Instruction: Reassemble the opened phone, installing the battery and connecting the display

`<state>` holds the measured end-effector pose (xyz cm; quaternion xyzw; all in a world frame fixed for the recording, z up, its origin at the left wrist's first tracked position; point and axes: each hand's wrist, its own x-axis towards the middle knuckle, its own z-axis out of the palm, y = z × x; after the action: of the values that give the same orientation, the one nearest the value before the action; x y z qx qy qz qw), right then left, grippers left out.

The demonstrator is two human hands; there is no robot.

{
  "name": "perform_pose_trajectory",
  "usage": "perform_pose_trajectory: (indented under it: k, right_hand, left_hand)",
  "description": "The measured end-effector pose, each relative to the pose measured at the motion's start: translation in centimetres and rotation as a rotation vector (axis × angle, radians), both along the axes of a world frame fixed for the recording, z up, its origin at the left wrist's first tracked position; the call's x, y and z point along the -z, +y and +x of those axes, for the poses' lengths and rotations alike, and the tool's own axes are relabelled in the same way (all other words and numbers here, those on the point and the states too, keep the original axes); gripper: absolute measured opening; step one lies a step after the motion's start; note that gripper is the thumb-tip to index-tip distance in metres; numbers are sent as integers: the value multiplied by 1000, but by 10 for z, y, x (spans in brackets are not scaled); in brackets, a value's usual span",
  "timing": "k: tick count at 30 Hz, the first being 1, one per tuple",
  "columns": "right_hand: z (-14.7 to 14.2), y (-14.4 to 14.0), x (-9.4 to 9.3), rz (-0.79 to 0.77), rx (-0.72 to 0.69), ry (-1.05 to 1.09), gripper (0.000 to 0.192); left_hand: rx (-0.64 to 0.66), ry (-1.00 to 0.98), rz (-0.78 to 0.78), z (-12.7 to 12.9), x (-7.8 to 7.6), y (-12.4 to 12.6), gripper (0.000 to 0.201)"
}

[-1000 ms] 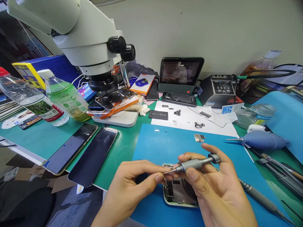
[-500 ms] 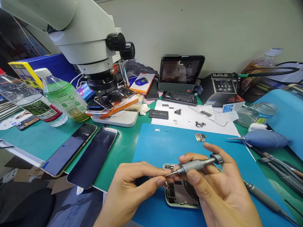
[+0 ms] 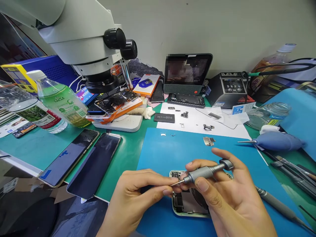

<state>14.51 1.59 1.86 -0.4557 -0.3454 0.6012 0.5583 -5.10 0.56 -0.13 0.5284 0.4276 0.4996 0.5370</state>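
My right hand (image 3: 229, 200) holds a small grey metal screwdriver (image 3: 204, 171), nearly level, its tip pointing left. The thumb and forefinger of my left hand (image 3: 134, 200) are pinched together at that tip; whether a screw sits between them is too small to tell. Under both hands lies an opened phone housing (image 3: 186, 203) with a pale green rim, on a blue mat (image 3: 158, 151). A small metal shield plate (image 3: 208, 141) rests on the mat just beyond my right hand.
A white microscope (image 3: 81, 42) hangs over the left. Two dark phone screens (image 3: 81, 159) lie face up at the left edge, beside two bottles (image 3: 59, 100). A second screwdriver (image 3: 276, 205), a blue air blower (image 3: 276, 143), tweezers, a tablet (image 3: 187, 70) and small parts on white paper (image 3: 197, 121) lie around.
Both hands stay together over the phone housing. The view has tilted slightly, so the bench things sit a little higher and further left in frame.
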Motion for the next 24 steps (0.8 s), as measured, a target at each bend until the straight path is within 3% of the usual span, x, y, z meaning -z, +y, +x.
perform_pose_trajectory:
  k: [24]
  right_hand:
    - [0, 0, -1, -30, -67, 33, 73]
  left_hand:
    - [22, -74, -23, 2, -3, 1, 14]
